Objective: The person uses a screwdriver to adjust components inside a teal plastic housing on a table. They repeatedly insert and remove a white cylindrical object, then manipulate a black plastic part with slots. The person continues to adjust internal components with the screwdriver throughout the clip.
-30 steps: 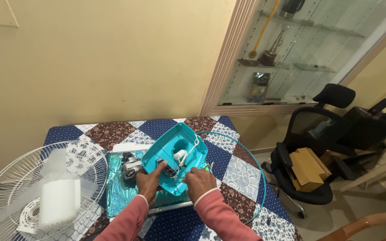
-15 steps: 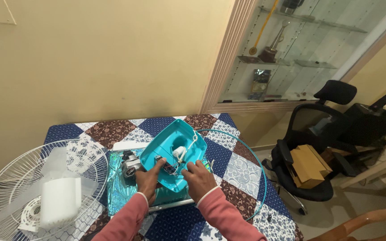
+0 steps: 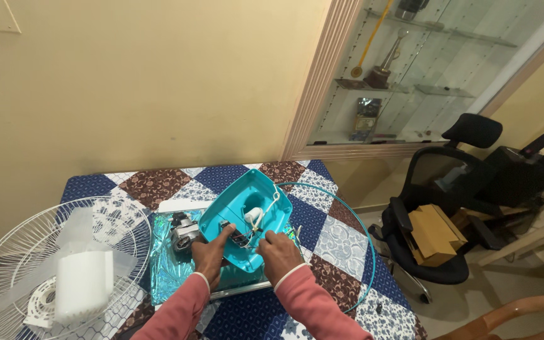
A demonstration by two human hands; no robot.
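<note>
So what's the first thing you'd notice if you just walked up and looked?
Probably the bright turquoise plastic shell in the middle of the quilt-covered table, with the left hand and right hand resting on it and poking at wires inside. Next, the big white wire fan guard hanging over the table's left edge. A black office chair stands to the right.

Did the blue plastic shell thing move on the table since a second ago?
No. The blue shell sits in the same spot on the patchwork cloth, beside the white fan cage. Both the left hand and right hand stay on it.
</note>
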